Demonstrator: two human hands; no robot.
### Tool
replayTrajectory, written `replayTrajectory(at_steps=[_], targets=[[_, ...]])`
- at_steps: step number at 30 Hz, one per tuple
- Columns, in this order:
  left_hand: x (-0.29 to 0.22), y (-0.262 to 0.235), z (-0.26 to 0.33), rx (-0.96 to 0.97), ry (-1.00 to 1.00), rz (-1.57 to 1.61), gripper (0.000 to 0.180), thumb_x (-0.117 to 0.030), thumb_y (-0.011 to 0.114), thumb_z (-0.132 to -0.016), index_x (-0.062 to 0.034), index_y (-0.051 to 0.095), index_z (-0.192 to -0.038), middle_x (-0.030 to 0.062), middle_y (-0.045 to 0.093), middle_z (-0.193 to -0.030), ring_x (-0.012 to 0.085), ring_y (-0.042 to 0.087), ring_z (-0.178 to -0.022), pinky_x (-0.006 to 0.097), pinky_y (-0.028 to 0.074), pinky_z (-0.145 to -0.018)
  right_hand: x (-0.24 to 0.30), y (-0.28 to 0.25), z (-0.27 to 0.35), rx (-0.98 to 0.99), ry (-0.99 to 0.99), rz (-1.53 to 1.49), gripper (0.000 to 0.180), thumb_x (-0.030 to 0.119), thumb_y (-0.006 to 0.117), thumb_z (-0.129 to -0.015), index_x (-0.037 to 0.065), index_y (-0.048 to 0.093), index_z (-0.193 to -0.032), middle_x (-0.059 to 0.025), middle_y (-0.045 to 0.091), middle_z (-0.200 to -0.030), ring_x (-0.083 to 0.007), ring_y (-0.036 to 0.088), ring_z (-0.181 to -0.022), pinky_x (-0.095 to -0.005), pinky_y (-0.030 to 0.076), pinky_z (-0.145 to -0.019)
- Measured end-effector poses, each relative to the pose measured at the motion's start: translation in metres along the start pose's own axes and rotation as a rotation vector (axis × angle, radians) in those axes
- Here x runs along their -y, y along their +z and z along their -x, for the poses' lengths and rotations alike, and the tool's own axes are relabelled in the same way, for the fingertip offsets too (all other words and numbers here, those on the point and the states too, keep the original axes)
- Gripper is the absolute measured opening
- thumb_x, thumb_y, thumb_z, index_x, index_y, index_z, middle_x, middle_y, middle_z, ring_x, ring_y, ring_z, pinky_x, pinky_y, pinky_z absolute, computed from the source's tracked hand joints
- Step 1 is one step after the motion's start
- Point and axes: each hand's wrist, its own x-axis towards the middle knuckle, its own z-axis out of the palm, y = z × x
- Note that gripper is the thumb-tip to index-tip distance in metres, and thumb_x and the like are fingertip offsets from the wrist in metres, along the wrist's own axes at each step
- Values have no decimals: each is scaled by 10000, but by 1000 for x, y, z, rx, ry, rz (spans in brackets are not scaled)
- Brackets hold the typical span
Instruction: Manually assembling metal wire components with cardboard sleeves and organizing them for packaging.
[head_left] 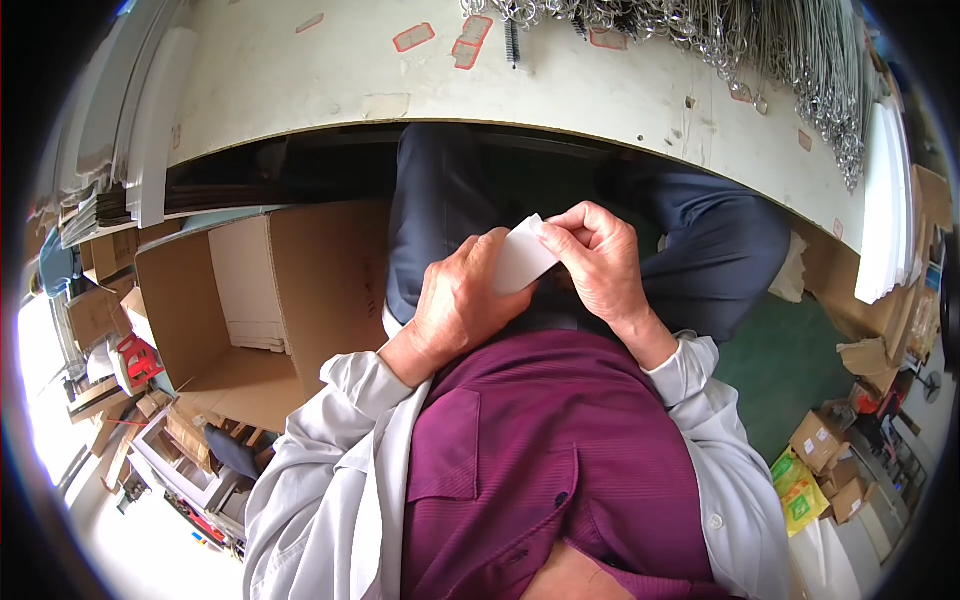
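Observation:
A small white card-like piece [522, 262] is between my two hands, just above my lap. My left hand [462, 290] is closed round its left part, the thumb along the lower edge. The thumb and curled fingers of my right hand [598, 258] pinch its upper right corner. Whether it is one sheet or a small stack cannot be made out. Both hands are in front of the table edge, apart from the table.
Ahead stands a white table [300, 90] with a heap of thin wire brushes [780, 60] at its far right. An open cardboard box [235, 290] with white flat pieces inside is on my left. White sheets [885, 210] stand at the right end; cardboard boxes [820, 440] lie at lower right.

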Motion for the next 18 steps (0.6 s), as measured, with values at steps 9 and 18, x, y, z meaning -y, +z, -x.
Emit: replayTrajectory(at_steps=[9, 18], targets=[[-1, -1, 1, -7, 27, 18, 622, -150, 897, -690, 35, 615, -1213, 211, 709, -1000, 375, 729, -874, 420, 613, -751, 1, -2, 3, -47, 38, -81, 131, 88, 734, -969, -16, 695, -900, -24, 720, -774, -17, 612, -709, -208, 484, -608], [-2, -3, 1, -7, 29, 41, 630, -151, 896, -695, 29, 617, -1230, 211, 713, -1008, 372, 733, -870, 420, 612, -744, 5, 7, 9, -127, -157, 158, 159, 55, 719, -959, -9, 659, -827, -13, 665, -668, -5, 574, -641, -225, 452, -533]])
